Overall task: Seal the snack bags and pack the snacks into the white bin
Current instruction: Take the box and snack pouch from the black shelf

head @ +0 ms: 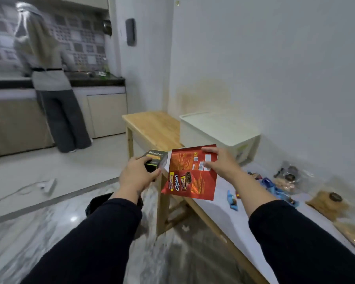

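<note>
My left hand [138, 176] grips a small black snack box [156, 159] with yellow print, held over the table's near-left edge. My right hand [220, 161] pinches the top right corner of a flat red snack bag [190, 177], which hangs in the air just right of the box. The white bin [219, 130] stands behind both hands on the table, against the wall, with its lid on. Several more snacks lie on the white table surface to the right: small blue-wrapped packs [233, 200] and clear bags of brown snacks [326, 201].
The wooden table [152, 126] runs from mid-frame toward the lower right along a white wall. A dark bin [98, 201] stands on the floor under my left arm. A power strip with cable [48, 186] lies on the floor at left. Another person [51, 78] stands at the kitchen counter.
</note>
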